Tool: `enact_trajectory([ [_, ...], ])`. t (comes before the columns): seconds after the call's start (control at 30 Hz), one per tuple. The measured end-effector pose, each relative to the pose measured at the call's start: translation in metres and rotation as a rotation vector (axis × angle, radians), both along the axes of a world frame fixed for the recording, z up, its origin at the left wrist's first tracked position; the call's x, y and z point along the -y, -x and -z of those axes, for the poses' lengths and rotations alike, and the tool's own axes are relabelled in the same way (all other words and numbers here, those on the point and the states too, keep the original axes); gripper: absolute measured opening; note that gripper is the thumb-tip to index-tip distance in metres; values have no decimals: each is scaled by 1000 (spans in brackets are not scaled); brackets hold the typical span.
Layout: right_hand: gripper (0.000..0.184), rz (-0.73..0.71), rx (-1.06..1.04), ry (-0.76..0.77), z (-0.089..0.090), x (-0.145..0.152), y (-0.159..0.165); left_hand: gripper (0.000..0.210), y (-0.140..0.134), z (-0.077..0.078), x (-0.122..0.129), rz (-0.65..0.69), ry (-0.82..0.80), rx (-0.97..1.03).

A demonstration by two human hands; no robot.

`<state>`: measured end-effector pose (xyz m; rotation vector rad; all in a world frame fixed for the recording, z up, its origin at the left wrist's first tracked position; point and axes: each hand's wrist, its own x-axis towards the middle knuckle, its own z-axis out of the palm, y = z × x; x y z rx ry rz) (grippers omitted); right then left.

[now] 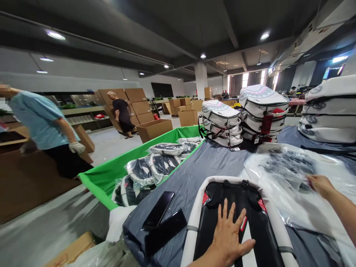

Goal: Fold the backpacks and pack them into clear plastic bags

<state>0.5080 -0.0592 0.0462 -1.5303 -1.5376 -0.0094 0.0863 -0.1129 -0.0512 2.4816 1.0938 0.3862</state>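
A white backpack point(251, 256) with a black back panel lies face down on the cloth-covered table in front of me. My left hand point(228, 237) rests flat on that panel, fingers spread. To the right, my right hand point(321, 184) has its fingers pinched at the edge of a clear plastic bag point(280, 193). The bag lies crumpled and partly blurred over the table, its near part close to the backpack's right side. Several white backpacks point(221, 122) stand piled beyond, with another pile point(263, 107) beside them.
Two dark phones point(158, 210) lie at the table's left. A green-walled bin point(97, 185) alongside holds several plastic-wrapped backpacks point(164, 163). More white backpacks point(330, 111) are stacked at right. Left, a person in a blue shirt point(41, 118) stands by cardboard boxes; another person point(122, 113) is farther back.
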Motion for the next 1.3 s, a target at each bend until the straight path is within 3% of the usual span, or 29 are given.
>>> enact_trajectory([
  [0.17,74,-112,-95,156,-46,0,81,85,0,-6,-1,13,29,73],
  [0.3,69,-87,-129,9,-82,35,158,61,-4,-16,1,105,17,214],
  [0.4,68,-119,-128,-40,-90,74,206,48,-17,-34,16,92,267,543],
  [0.57,55,-223,176,-142,-67,125,247,79,-46,-65,45,42,1036,1104],
  [0.63,47,-228,407,-251,-57,142,248,72,-46,-77,47,-108,1311,1277],
  [0.67,42,-221,515,-298,-51,150,246,65,-42,-83,46,-212,1375,1360],
  [0.77,40,-186,673,-314,-33,171,239,47,-17,-96,46,-443,1238,1566],
  [0.83,40,-181,573,-231,-20,181,240,42,2,-97,55,-477,1039,1719],
  [0.9,39,-178,380,-161,-8,189,246,40,15,-89,75,-465,951,1733],
  [0.93,38,-174,279,-140,-3,192,250,41,18,-82,87,-447,1014,1662],
  [1.03,36,-165,112,-133,7,201,264,58,11,-58,117,-401,1481,1263],
  [1.1,35,-182,142,-159,11,208,268,60,-2,-49,121,-458,1633,1216],
  [1.2,34,-161,308,-208,17,219,261,48,-16,-56,103,-605,1439,1420],
  [1.3,34,-109,334,-195,23,229,251,45,-15,-79,83,-607,1187,1494],
])
